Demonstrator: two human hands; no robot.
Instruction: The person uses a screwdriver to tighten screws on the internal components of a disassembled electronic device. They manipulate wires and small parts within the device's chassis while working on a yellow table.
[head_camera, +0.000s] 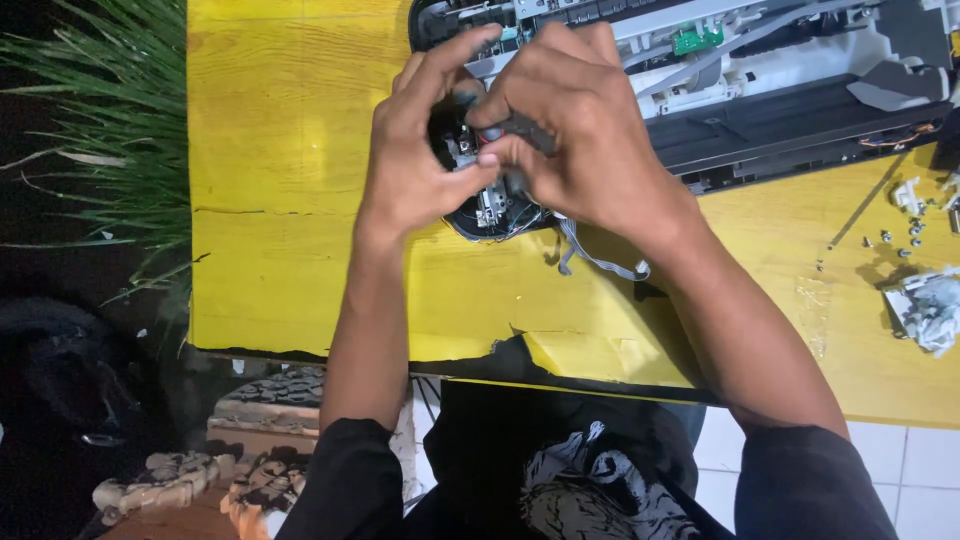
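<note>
An opened black and grey printer (760, 110) lies on a yellow wooden table (280, 150), its inner parts and wires exposed. My left hand (415, 160) curls around the printer's left end, thumb pressed against a small metal part there. My right hand (575, 130) is closed on a dark handled tool (522, 130), its tip hidden between my fingers at the same spot. A grey ribbon cable (600, 262) hangs out below the printer's end.
Small screws (905, 235) and a thin metal rod (865, 205) lie at the right, beside crumpled grey paper (930, 305). The table's front edge is chipped (560, 350). Green grass-like leaves (110, 130) stand at the left. White floor tiles (930, 470) show below.
</note>
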